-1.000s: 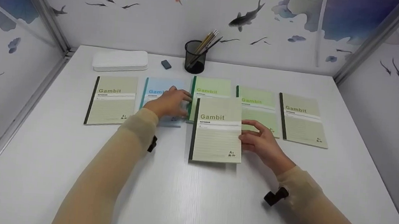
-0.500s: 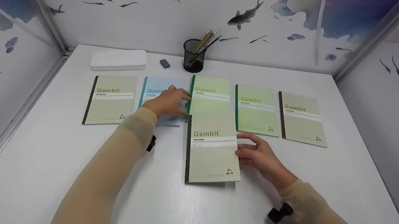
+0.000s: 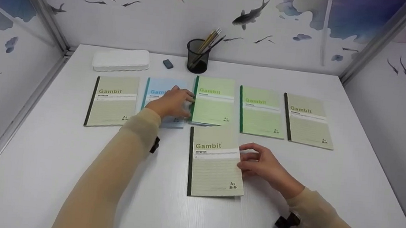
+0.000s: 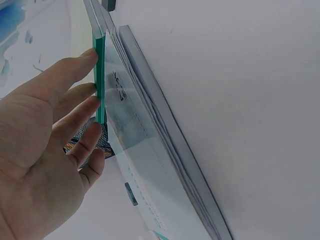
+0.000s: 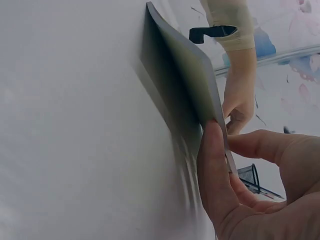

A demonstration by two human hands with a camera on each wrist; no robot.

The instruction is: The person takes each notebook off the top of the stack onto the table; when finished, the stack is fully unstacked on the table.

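My right hand point(image 3: 266, 167) pinches the right edge of a beige Gambit notebook point(image 3: 211, 170) in the head view, thumb on the cover and fingers beneath. The right wrist view shows this notebook point(image 5: 192, 60) tilted, its near edge raised off the table. My left hand point(image 3: 172, 102) reaches over a blue notebook point(image 3: 154, 84). Its fingertips touch the dark green spine point(image 4: 99, 75) of the middle green notebook point(image 3: 212, 111), as the left wrist view shows. A bluish edge shows under that green notebook.
A beige notebook point(image 3: 111, 109) lies at the far left. Right of the middle stand another green notebook point(image 3: 261, 119) and a beige one point(image 3: 308, 128). Behind are a white case point(image 3: 121, 61), a dark eraser point(image 3: 168, 64) and a black mesh pencil cup point(image 3: 197, 64).
The right hand has drawn the beige notebook toward me, off the middle green notebook, whose lower cover now shows. The left hand has stayed at the green spine.
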